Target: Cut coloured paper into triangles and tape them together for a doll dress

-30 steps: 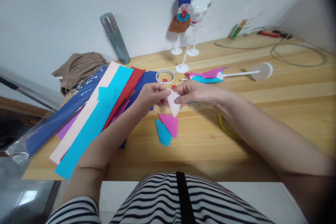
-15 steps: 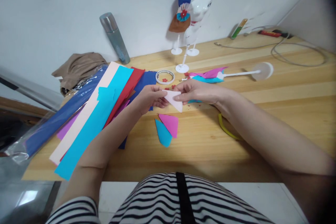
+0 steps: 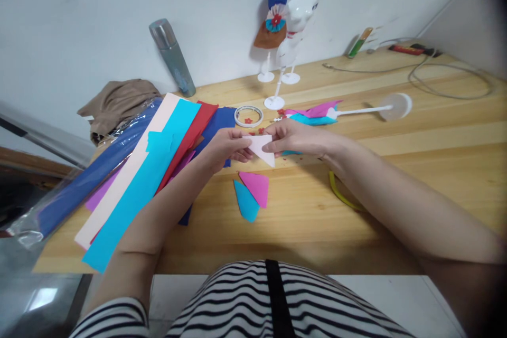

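Observation:
Between my two hands is a small pale pink triangular piece (image 3: 261, 144), which looks like crepe paper. My left hand (image 3: 232, 148) pinches its left corner between thumb and fingers. On its right edge, the thumb and fingers of my right hand (image 3: 285, 136) are closed. Just below on the table lie a magenta cut piece (image 3: 256, 186) and a blue cut piece (image 3: 247, 200), partly overlapping. Beyond my right hand a small mannequin (image 3: 317, 114), dressed in magenta and blue, lies on its side, partly hidden by that hand.
Long coloured paper strips (image 3: 158, 163) and a plastic-wrapped blue roll (image 3: 95, 171) lie at left, near a brown cloth (image 3: 122, 100). A thermos (image 3: 174, 58), standing mannequins (image 3: 279, 21), a tape roll (image 3: 260, 116), a cable (image 3: 415, 76) and a yellow-handled tool (image 3: 340, 193) surround the hands.
Very little differs. The pale pink piece has tilted slightly in my hands, and its lower tip sits a bit higher. Both hands keep their hold.

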### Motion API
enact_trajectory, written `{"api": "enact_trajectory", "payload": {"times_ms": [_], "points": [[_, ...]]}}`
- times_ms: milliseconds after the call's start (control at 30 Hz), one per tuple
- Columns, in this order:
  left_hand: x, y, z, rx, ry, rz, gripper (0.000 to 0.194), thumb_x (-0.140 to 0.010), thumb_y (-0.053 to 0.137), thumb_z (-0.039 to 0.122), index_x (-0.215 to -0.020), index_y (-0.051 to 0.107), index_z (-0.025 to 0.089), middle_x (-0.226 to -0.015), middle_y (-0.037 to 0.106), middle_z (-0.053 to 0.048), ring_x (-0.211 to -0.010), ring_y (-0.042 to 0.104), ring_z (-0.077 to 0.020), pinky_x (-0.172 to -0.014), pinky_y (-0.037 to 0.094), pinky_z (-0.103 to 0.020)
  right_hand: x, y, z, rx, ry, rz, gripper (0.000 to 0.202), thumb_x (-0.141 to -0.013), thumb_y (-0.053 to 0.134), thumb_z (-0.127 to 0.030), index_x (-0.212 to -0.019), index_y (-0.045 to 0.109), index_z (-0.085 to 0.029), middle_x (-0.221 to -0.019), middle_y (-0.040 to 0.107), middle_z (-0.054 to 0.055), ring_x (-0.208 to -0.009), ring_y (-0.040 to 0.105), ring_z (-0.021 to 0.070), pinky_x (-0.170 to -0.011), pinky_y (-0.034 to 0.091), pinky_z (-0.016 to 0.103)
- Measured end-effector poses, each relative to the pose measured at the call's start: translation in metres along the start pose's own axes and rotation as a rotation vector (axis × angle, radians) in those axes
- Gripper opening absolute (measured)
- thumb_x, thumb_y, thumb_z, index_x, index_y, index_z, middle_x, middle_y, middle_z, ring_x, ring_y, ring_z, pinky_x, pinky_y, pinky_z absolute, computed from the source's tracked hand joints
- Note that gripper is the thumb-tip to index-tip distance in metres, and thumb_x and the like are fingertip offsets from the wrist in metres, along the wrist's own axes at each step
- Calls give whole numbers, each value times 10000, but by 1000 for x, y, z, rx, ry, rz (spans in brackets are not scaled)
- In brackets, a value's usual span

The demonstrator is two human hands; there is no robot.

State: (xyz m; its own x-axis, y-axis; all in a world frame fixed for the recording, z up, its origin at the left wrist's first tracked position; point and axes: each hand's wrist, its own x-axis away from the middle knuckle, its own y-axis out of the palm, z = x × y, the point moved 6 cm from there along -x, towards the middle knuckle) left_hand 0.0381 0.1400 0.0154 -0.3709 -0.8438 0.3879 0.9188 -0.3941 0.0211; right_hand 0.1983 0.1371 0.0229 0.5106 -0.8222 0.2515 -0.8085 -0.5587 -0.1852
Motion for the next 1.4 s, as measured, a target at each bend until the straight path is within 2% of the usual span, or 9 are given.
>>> {"api": "enact_trajectory", "payload": {"times_ms": [200,400,533,600,700,800,1067,1233,1400], "points": [[-1,0,1,79,4,3,321,-914,797,385,-787,699,106,-692,733,-82,-592,701,-140,-565,567,-229,-3,-6,3,-81,7,146,285,-635,946,-268,-640,669,-197,-636,667,3,-593,594,116,-551,527,228],[3,3,2,-51,37,24,190,-843,782,132,-689,672,118,-634,706,-37,-559,653,-95,-578,529,-196,1,-1,-1,-134,-33,165,276,-674,927,-363,-756,725,-194,-737,718,14,-666,627,123,-564,516,218],[2,4,2,-172,28,-2,142,-803,757,86,-684,687,122,-613,711,-33,-546,646,-92,-576,517,-185,1,1,-3,-119,-70,150,298,-673,912,-382,-746,688,-201,-702,684,-14,-646,594,113,-581,489,236],[2,5,1,-170,32,-37,66,-796,783,133,-760,729,124,-648,729,-32,-582,669,-102,-589,530,-188,-1,0,-3,-111,-90,163,294,-656,909,-362,-689,663,-204,-647,645,-26,-607,555,104,-575,465,248],[1,8,-1,-113,42,-111,212,-772,863,274,-899,770,132,-741,766,-44,-654,711,-125,-608,556,-204,-3,-5,-1,-148,-102,258,278,-655,904,-346,-674,659,-216,-649,649,-14,-611,571,120,-598,479,277],[0,7,-2,-98,39,-115,255,-751,892,317,-823,735,131,-762,781,-69,-669,740,-140,-602,560,-201,-3,-11,2,-190,-90,347,276,-671,910,-358,-693,663,-236,-686,680,9,-645,606,152,-626,510,305],[7,9,2,-290,-3,-129,200,-801,722,95,-649,605,153,-622,744,-52,-496,695,-123,-483,520,-175,2,-6,-8,-138,-181,233,331,-701,872,-353,-994,753,-257,-871,746,11,-815,682,197,-723,539,318],[7,9,3,-309,7,-142,150,-804,717,92,-687,646,153,-550,699,-16,-454,645,-99,-465,494,-158,2,-4,-9,81,-148,162,126,-695,822,-309,-707,737,-216,-669,658,0,-632,572,157,-614,427,302],[2,-4,8,-247,42,-81,138,-787,790,135,-710,676,144,-523,647,10,-435,569,-74,-458,456,-160,4,-10,-10,159,-108,177,143,-694,787,-328,-677,695,-220,-613,588,-15,-609,510,144,-597,384,295]]}}
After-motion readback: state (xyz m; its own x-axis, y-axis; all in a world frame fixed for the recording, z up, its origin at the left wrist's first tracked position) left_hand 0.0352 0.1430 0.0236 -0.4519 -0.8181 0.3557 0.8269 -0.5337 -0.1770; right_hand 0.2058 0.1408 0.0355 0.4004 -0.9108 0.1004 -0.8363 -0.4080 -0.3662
